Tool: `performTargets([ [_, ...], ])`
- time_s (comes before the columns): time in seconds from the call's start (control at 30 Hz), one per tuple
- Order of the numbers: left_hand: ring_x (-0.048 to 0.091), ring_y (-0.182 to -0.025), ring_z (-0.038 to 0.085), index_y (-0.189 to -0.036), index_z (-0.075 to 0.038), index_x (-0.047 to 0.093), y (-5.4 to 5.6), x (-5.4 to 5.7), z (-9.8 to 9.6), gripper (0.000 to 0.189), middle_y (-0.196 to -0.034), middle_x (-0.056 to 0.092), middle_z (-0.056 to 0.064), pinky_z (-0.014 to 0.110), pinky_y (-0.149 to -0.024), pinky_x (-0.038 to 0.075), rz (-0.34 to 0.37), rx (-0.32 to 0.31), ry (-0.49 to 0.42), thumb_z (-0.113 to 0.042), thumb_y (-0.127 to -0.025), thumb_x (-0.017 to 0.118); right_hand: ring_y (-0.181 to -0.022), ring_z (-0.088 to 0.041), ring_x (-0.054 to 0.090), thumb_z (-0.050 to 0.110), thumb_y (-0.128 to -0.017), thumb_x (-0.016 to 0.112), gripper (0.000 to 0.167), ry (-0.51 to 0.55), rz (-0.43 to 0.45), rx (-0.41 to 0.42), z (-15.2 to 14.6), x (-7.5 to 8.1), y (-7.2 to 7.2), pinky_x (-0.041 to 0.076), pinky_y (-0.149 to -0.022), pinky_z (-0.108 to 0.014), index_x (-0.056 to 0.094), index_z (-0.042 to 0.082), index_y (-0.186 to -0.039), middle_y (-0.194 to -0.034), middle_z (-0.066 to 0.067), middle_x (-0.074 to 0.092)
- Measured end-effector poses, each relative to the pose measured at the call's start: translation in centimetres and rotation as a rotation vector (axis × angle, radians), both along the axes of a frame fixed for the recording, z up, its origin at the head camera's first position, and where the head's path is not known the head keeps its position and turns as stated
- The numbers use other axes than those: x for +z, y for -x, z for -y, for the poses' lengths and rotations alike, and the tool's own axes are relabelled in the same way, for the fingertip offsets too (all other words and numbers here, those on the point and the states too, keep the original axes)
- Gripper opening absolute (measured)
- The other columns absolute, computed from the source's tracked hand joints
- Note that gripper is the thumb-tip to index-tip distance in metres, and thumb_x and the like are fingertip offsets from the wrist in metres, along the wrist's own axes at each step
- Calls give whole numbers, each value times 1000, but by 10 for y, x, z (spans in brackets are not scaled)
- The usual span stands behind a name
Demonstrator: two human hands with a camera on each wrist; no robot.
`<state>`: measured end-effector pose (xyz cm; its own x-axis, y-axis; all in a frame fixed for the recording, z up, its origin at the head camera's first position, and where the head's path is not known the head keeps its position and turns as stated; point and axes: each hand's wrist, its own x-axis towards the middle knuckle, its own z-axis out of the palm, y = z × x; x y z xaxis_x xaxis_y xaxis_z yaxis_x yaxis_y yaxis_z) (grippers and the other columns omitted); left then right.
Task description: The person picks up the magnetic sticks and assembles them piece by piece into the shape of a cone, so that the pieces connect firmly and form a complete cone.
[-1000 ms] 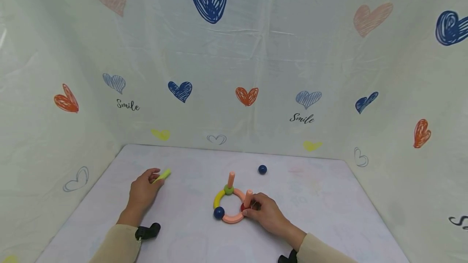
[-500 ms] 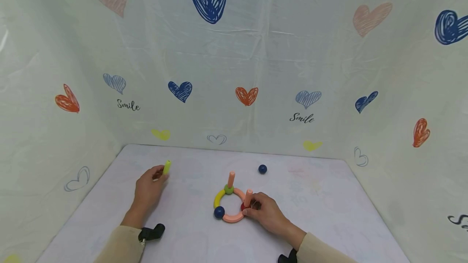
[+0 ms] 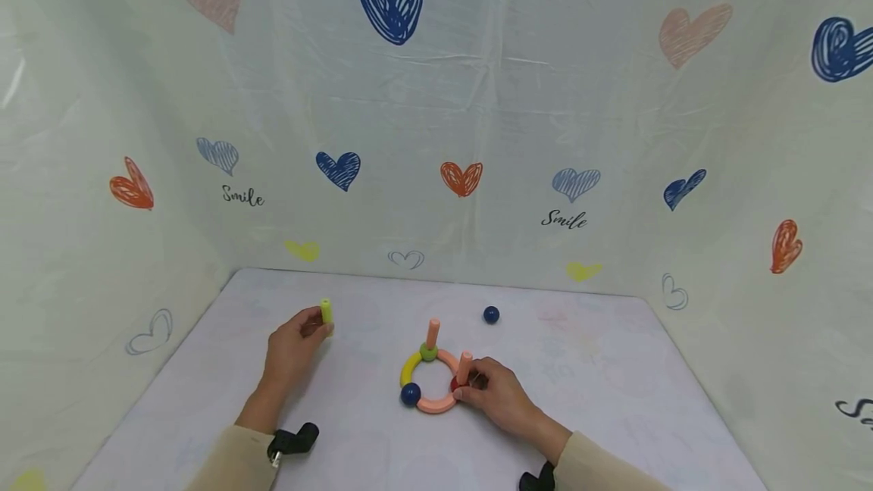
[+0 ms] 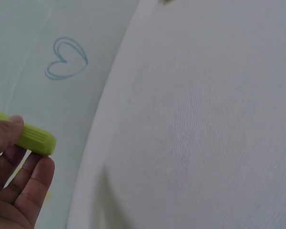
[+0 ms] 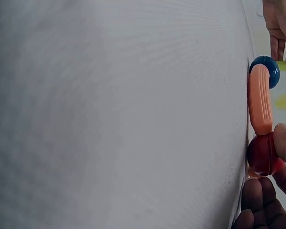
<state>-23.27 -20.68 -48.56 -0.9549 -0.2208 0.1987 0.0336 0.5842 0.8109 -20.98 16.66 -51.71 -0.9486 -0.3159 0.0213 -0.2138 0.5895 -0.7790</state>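
My left hand pinches a yellow-green ribbed stick, held upright above the table's left side; the left wrist view shows the same stick between thumb and fingers. On the table lies a ring of curved pieces and balls: a yellow curve, pink curves, a green ball, a dark blue ball and a red ball. Pink sticks stand up from the green ball and the red one. My right hand grips the red ball with thumb and fingers.
A loose dark blue ball lies on the white table, behind the ring and to its right. A pale sheet printed with hearts rises along the table's back and sides.
My left hand has moved right, toward the ring, and turned the yellow-green stick from tilted to upright. The right hand keeps its place on the red ball.
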Motion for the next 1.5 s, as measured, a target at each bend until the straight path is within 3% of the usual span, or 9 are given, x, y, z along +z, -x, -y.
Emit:
performTargets([
  [0.23, 73, -109, 31, -135, 0, 66, -11, 4, -23, 38, -118, 76, 18, 25, -83, 60, -4, -64, -57, -14, -100, 73, -88, -12, 56, 31, -92, 83, 23, 1, 10, -2, -1, 0, 0, 47, -74, -23, 74, 18, -108, -100, 4, 62],
  [0.5, 76, -103, 25, -130, -2, 69, -28, 2, -56, 36, -113, 77, 13, 25, -83, 61, -29, -141, -130, -9, -96, 77, -87, -11, 56, 31, -92, 84, 22, -1, 2, -13, -1, 1, -1, 47, -74, -23, 74, 18, -107, -99, 4, 62],
  [0.87, 75, -101, 18, -126, -7, 71, -45, 0, -96, 33, -110, 77, 5, 23, -82, 61, -14, -209, -112, -8, -94, 79, -86, -11, 57, 30, -92, 83, 26, 2, -14, 1, -2, -1, 1, 48, -73, -23, 75, 14, -110, -98, 2, 63],
  [1.17, 74, -102, 16, -123, -10, 72, -53, -4, -116, 32, -115, 76, 4, 23, -84, 60, 8, -232, -62, -9, -92, 81, -87, -9, 57, 31, -92, 84, 26, -3, -20, 1, -1, -2, 1, 48, -74, -23, 75, 15, -110, -100, 3, 64],
  [1.5, 73, -99, 15, -122, -9, 73, -58, -9, -121, 31, -113, 76, 5, 22, -83, 60, 8, -284, -60, -9, -92, 81, -87, -10, 57, 30, -91, 84, 25, 4, -22, -3, 0, -3, 1, 48, -74, -23, 76, 15, -108, -98, 3, 63],
])
